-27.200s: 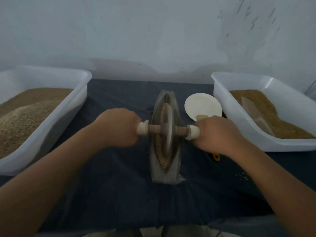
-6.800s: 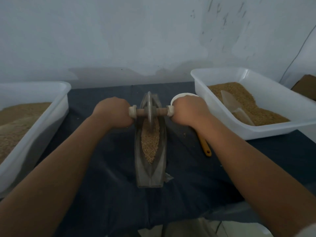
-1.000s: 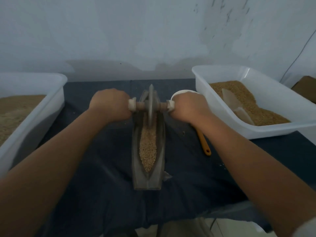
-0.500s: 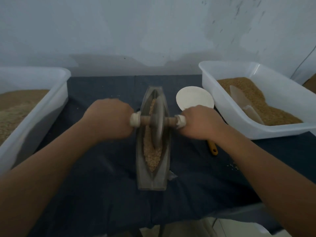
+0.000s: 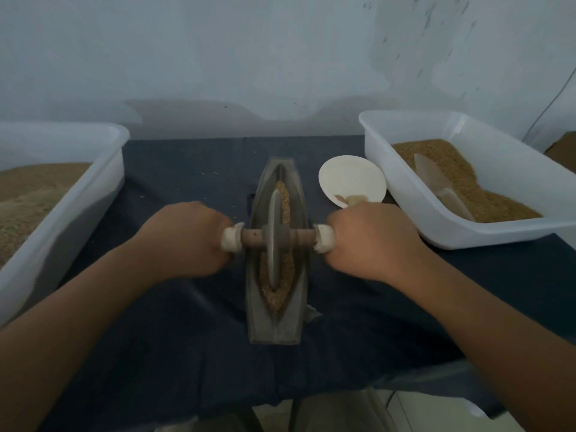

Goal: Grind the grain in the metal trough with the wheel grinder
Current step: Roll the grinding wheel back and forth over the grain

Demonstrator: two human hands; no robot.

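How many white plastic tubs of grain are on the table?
2. The left white plastic tub stands left of the metal trough, partly cropped; the right white plastic tub stands beside the white dish, a clear scoop in its grain. More may lie outside view.

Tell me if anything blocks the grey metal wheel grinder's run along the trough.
Nothing visible does. Only brown grain lies in the boat-shaped metal trough around the grey metal wheel grinder.

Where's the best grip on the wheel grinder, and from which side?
Grip the wooden axle at both ends, hands coming in from either side of the metal trough. The disc stands on edge in it, axle crosswise; the left hand and right hand hold it so.
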